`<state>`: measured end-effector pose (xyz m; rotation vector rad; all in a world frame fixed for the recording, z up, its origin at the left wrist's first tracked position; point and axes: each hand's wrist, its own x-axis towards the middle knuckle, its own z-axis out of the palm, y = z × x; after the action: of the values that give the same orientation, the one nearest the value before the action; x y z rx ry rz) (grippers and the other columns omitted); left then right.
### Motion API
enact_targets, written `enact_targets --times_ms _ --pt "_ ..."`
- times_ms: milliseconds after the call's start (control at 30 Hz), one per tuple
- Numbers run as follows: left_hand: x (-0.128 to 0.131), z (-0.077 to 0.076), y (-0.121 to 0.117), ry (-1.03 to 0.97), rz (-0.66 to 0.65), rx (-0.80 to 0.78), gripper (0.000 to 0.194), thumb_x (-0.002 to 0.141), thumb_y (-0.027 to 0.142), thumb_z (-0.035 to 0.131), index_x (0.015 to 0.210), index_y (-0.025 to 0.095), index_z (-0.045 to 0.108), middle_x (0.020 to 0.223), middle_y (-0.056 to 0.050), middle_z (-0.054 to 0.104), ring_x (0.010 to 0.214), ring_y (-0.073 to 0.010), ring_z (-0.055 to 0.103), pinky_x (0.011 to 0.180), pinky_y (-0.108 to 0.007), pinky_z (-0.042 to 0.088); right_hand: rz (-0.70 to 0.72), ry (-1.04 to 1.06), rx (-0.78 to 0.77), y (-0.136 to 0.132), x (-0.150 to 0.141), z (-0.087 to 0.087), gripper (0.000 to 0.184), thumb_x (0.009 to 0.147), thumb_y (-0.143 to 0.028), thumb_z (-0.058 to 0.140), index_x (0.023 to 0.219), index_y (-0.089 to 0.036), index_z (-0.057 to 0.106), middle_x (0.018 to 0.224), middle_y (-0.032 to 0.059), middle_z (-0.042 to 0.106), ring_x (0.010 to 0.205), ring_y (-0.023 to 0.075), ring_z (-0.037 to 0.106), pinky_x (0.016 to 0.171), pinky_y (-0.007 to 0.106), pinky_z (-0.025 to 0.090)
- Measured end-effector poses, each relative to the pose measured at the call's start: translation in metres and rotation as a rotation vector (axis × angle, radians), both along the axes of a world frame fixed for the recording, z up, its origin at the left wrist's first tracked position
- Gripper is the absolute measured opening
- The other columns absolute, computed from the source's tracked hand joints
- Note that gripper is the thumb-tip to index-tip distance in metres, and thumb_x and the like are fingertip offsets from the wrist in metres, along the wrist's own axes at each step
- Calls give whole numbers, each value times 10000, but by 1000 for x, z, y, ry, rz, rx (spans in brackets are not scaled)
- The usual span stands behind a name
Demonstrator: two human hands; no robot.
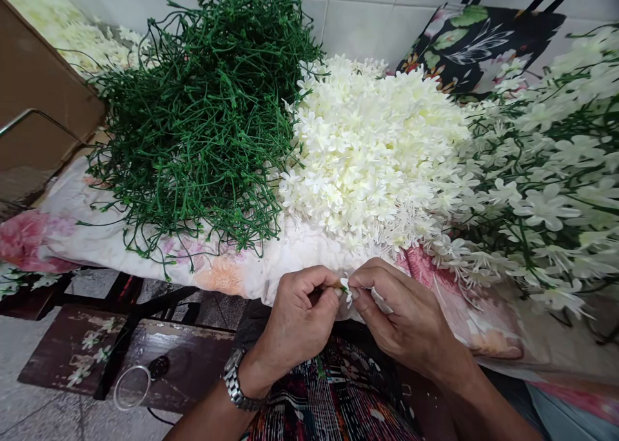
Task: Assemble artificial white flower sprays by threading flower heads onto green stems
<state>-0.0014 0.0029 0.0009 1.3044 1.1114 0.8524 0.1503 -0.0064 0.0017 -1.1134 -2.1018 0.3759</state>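
At the near edge of the desk (300, 242), we see the left hand (302, 311) and right hand (405, 311) pinched on a white flower (347, 291); green stems (207, 131) and blossoms (372, 147) heap behind, likely for easy reach.

Soft light, stretched, blurry edges

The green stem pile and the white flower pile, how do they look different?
The green stem pile is dark and stringy; the white flower pile is pale and full of petals. The green stem pile also looks taller than the white flower pile. Both are big heaps on the flowery cloth.
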Motion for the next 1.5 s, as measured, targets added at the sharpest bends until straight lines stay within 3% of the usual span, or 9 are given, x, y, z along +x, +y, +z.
enact_targets --times_ms 200,467,600,700,1133,1500 --pt "0 -1 -2 -1 18 -11 168 717 146 464 551 159 487 504 46 368 493 -80 329 450 -189 282 -4 11 16 0 -3 0 139 856 -65 443 798 -176 503 666 15 534 613 120 534 538 225 445" --pt "-8 -3 -3 -155 -29 -137 96 741 203 543 714 142 612 601 1 534 573 -116 486 545 -224 430 33 21 83 -2 2 9 132 843 -46 481 847 -147 566 723 37 573 671 117 550 592 220 472" --pt "-10 1 -1 -212 -49 -194 143 732 228 580 626 136 608 575 -13 563 550 -112 504 514 -207 420 49 -30 201 -4 3 10 162 835 -27 494 874 -153 587 748 50 586 706 127 545 606 235 482" --pt "-10 3 -1 -303 -23 -224 148 707 251 630 615 136 611 533 12 537 500 -87 468 484 -185 390 40 -17 163 -5 2 11 141 847 -56 494 896 -147 590 768 56 584 716 126 548 625 244 493" --pt "-8 -3 -6 -184 16 -65 152 770 261 572 684 137 592 553 20 487 517 -93 414 493 -193 366 16 95 22 -2 -1 22 129 816 -54 498 813 -150 584 700 30 587 636 105 571 569 206 479" --pt "-4 -5 -8 -60 76 64 147 794 203 511 671 158 577 571 22 469 528 -102 423 506 -195 376 -7 89 -26 0 -4 7 129 851 -75 444 818 -167 529 696 21 546 625 114 548 549 219 463"
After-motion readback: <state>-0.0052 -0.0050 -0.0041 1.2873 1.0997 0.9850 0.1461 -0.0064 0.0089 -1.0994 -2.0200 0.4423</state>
